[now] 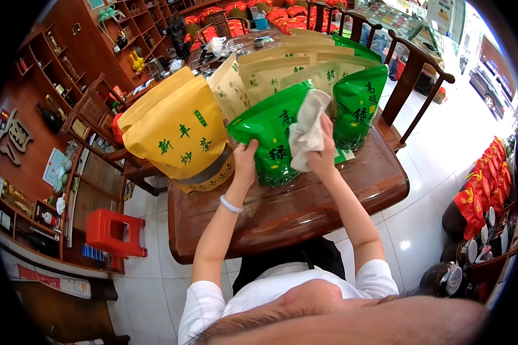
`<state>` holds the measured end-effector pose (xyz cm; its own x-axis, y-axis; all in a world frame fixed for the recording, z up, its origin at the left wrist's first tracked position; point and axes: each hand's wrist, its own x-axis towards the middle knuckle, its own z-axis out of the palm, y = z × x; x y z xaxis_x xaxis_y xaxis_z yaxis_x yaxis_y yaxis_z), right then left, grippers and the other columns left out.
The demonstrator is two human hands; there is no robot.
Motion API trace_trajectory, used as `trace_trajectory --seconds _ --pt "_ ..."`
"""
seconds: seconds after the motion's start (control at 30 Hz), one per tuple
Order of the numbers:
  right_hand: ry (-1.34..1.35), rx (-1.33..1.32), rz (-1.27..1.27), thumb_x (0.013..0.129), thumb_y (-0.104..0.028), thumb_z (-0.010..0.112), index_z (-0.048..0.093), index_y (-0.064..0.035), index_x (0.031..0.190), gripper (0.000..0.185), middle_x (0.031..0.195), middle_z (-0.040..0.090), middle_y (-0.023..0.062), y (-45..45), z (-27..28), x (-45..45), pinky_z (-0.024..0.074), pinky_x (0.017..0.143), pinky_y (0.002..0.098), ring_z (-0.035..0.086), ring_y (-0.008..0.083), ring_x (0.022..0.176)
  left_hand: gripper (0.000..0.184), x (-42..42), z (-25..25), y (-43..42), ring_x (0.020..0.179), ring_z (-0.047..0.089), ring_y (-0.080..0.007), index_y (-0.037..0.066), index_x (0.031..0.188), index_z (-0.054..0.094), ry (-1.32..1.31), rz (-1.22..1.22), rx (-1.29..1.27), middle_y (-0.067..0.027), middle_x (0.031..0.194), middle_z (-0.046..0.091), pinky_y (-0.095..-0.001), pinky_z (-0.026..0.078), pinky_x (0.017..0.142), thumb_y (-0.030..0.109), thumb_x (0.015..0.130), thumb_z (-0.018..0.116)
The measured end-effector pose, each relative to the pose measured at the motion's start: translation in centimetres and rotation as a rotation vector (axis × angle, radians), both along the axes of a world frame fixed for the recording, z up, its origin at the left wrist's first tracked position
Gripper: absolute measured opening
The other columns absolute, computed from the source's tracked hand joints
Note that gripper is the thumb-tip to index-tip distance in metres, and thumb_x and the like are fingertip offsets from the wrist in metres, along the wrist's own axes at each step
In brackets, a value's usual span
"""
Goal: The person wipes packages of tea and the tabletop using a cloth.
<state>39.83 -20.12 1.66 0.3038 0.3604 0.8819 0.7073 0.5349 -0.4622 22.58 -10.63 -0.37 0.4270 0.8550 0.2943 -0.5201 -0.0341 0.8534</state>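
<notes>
Near the front of the dark wooden table (242, 230) stands a shiny green tea bag (270, 152) with black characters. My left hand (245, 161) grips its left side, thumb on the front. A crumpled whitish cloth (309, 129) lies against the bag's right side, and my right hand (323, 146) is closed on it. Left of the green bag are yellow tea bags (175, 129), the front one with a dark band near its base. Another green bag (360, 106) stands to the right. Several beige bags (270, 77) are lined up behind.
Wooden chairs stand at the right (411, 80) and left (98, 118) of the table. On the floor at the left is a red plastic stool (115, 233). Jars with red cloth covers (472, 201) line the right side. Shelves with bottles (49, 118) fill the left wall.
</notes>
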Motion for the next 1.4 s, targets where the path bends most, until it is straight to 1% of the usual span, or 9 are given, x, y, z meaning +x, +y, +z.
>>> trace_trajectory --seconds 0.17,0.3,0.47,0.6,0.7,0.87,1.17,1.27,1.4 --pt "-0.211 -0.001 -0.099 0.067 -0.01 0.059 0.054 0.0032 0.109 0.045 0.127 0.044 0.0235 0.8 -3.8 -0.5 0.033 0.098 0.0452 0.039 0.0421 0.119 0.039 0.2 -0.2 0.6 0.095 0.053 -0.0122 -0.004 0.113 0.054 -0.048 -0.005 0.008 -0.0052 0.108 0.058 -0.0261 0.04 0.085 0.028 0.089 0.059" --pt "0.292 -0.264 0.037 0.069 -0.005 0.061 0.052 0.0016 0.11 0.042 0.107 0.052 0.0227 -0.5 -14.4 -0.8 0.0393 0.09 0.0446 0.047 0.0419 0.104 0.036 0.4 0.0 1.0 0.095 0.053 -0.0119 -0.003 0.113 0.054 -0.059 -0.007 0.041 -0.0044 0.109 0.058 -0.0255 0.04 0.085 0.025 0.09 0.058" --pt "0.335 -0.476 0.008 0.076 -0.005 0.063 0.053 0.0008 0.114 0.04 0.104 0.059 0.0176 -2.4 -13.5 0.0 0.0444 0.086 0.0368 0.057 0.029 0.098 0.033 0.1 -0.2 1.6 0.094 0.053 -0.0117 -0.003 0.111 0.055 -0.055 0.002 0.059 -0.0037 0.108 0.059 -0.0252 0.04 0.084 0.023 0.091 0.057" --pt "0.557 -0.072 0.119 0.078 0.0 0.061 0.055 0.0022 0.11 0.033 0.105 0.06 0.011 -2.4 -7.1 -0.3 0.0448 0.085 0.0302 0.057 0.0186 0.097 0.028 0.1 0.3 2.2 0.093 0.054 -0.0111 -0.002 0.109 0.055 -0.081 0.006 0.057 -0.0035 0.106 0.06 -0.0257 0.041 0.083 0.02 0.091 0.056" --pt "-0.082 0.105 -0.104 0.062 -0.003 0.059 0.061 -0.0006 0.099 0.037 0.106 0.055 0.0191 -1.7 2.2 -0.4 0.0398 0.087 0.0443 0.049 0.0398 0.1 0.026 0.1 0.4 1.7 0.093 0.055 -0.0111 -0.002 0.108 0.056 -0.045 -0.009 0.031 -0.0034 0.106 0.06 -0.026 0.043 0.083 0.018 0.091 0.055" --pt "-0.478 -0.144 -0.215 0.059 -0.01 0.068 0.059 -0.0061 0.102 0.044 0.108 0.055 0.0113 2.0 8.0 -3.9 0.0387 0.081 0.0411 0.05 0.0315 0.098 0.026 0.2 0.1 1.6 0.091 0.057 -0.0118 -0.001 0.11 0.055 -0.099 -0.068 -0.06 -0.0031 0.104 0.061 -0.0258 0.045 0.081 0.014 0.09 0.055" --pt "-0.605 -0.157 -0.16 0.05 -0.009 0.073 0.064 -0.0091 0.099 0.05 0.104 0.056 0.0118 -2.2 -7.5 -3.1 0.0389 0.079 0.0421 0.053 0.0315 0.093 0.04 0.2 -1.9 3.7 0.088 0.055 -0.0128 -0.003 0.106 0.055 0.036 0.081 0.12 -0.0065 0.102 0.06 -0.0262 0.043 0.079 0.034 0.093 0.05" --pt "-0.367 -0.402 -0.155 0.058 -0.008 0.069 0.063 -0.0097 0.099 0.042 0.101 0.057 0.0106 -3.7 -10.1 0.4 0.0395 0.08 0.0447 0.052 0.0351 0.098 0.036 0.5 -0.9 2.8 0.092 0.055 -0.0136 -0.003 0.107 0.055 -0.009 0.02 0.092 -0.0066 0.107 0.059 -0.0281 0.044 0.081 0.03 0.096 0.044" --pt "0.13 -0.102 -0.166 0.061 -0.007 0.068 0.061 -0.0031 0.099 0.039 0.105 0.055 0.0171 -1.5 -6.5 3.9 0.0423 0.084 0.0434 0.051 0.0393 0.097 0.053 0.2 -1.3 3.3 0.096 0.052 -0.0121 -0.003 0.111 0.053 0.014 -0.018 0.06 -0.0048 0.108 0.059 -0.0256 0.04 0.085 0.044 0.088 0.056"
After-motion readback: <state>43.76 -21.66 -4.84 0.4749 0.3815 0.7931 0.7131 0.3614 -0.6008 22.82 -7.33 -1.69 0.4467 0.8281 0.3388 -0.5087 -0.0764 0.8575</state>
